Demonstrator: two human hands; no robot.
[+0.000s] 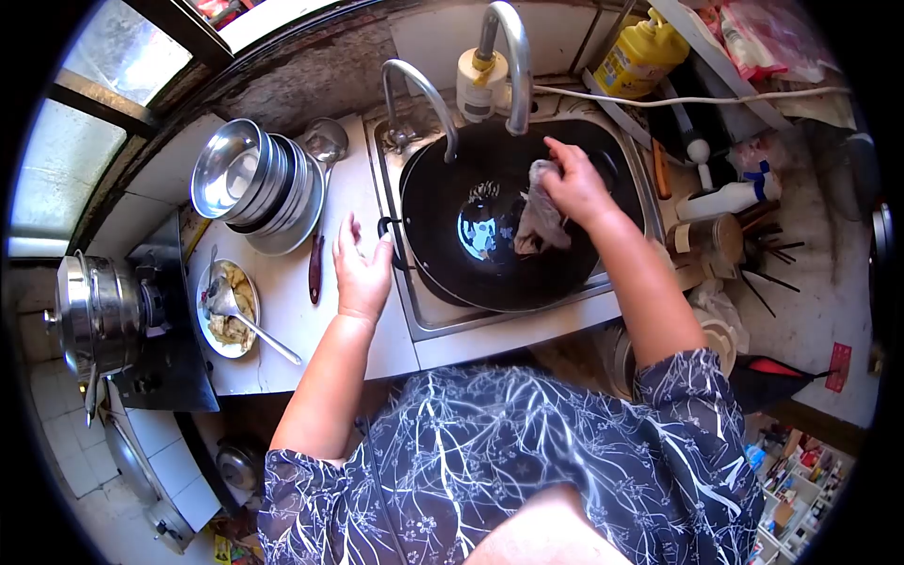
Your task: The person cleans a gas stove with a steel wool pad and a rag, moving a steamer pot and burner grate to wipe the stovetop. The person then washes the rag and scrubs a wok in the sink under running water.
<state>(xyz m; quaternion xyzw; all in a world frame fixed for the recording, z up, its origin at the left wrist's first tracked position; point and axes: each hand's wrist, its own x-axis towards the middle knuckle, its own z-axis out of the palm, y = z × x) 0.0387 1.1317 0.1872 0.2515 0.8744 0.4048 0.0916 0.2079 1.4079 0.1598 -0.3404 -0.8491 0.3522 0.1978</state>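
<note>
A large black wok [443,268] sits in the metal sink [428,325], with a little shiny water at its bottom. My right hand [576,184] is over the wok's right side, thumb and fingers closed on a wet greyish cloth [543,221] that hangs down against the inner wall. My left hand [361,268] is beside the wok's left handle [395,243], fingers apart and nothing in it. Whether its thumb touches the handle I cannot tell. Two curved taps, a thin one [424,83] and a thicker one [513,56], rise behind the wok.
Stacked metal bowls [231,169], a ladle [326,141] and a plate of food [231,306] with a spoon stand on the left counter. Further left is a steamer pot [94,315] on a stove. A spray bottle [725,200], a jar [706,247] and a yellow jug [640,56] stand right.
</note>
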